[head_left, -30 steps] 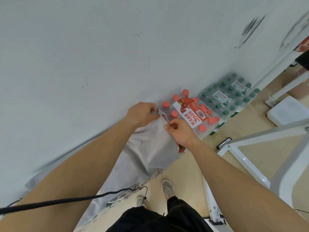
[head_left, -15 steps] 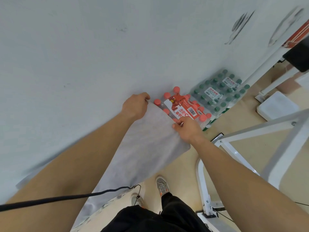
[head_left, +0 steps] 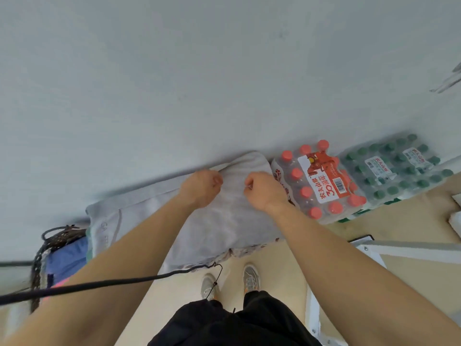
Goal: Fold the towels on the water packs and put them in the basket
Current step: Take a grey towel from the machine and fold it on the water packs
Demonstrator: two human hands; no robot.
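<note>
1. Nearest, a black cable (head_left: 99, 285) crosses the left forearm and hangs above the shoes (head_left: 208, 287); it could snag the cloth or a wrist when the towel is carried leftward.
2. The basket (head_left: 47, 242) sits low on the left, just beside the towel's left end, with blue cloth (head_left: 66, 258) inside; the reach is short, so a loose fold might open on the way.
3. The grey towel (head_left: 224, 221) lies spread over the water packs (head_left: 239, 253), its near edge overhanging; an uneven pull could drag it to the floor.
4. The left hand (head_left: 202, 187) and right hand (head_left: 264, 191) sit close together on the towel, fingers curled, each seemingly pinching cloth; a shallow pinch may slip.
5. The red-capped pack (head_left: 321, 181) touches the towel's right end; bumpy caps beneath could skew a crease.
6. Farthest, the towel's back edge meets the wall (head_left: 224, 71); it may bunch there.
</note>
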